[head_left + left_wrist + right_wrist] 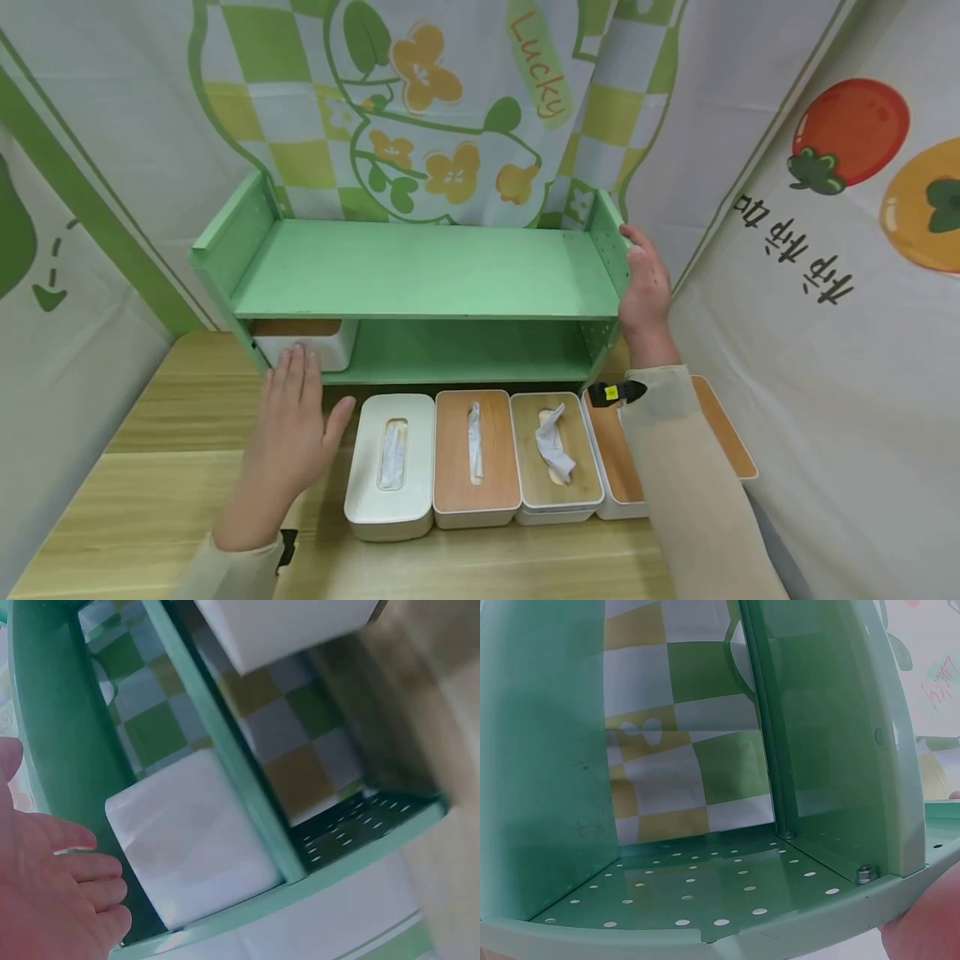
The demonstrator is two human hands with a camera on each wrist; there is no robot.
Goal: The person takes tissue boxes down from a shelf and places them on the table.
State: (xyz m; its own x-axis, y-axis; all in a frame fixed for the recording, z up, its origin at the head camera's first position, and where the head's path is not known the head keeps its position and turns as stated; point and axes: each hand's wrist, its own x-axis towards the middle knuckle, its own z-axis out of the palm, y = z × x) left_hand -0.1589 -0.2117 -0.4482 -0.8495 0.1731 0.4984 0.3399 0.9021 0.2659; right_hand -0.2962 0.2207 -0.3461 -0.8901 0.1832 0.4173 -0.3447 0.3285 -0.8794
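Observation:
A green two-tier shelf (pixel 420 271) stands on the table. In its lower tier, at the left end, sits a white box (pixel 300 350) with a wooden top. My left hand (pixel 288 429) has its fingers extended, fingertips right at the box's front and thumb spread out. The left wrist view shows this hand (pixel 64 896) beside the white box (pixel 191 840). My right hand (pixel 645 292) holds the shelf's right side panel from outside, fingertips over its upper edge. In the right wrist view only part of that hand (pixel 926 919) shows, at the perforated panel (pixel 697 889).
In front of the shelf stands a row of tissue boxes: a white one (pixel 390 467), a reddish-wood one (pixel 453 450) and a lighter wood one (pixel 577 433). More wood-topped boxes (pixel 615 454) lie partly under my right forearm. A printed curtain (pixel 450 108) hangs behind.

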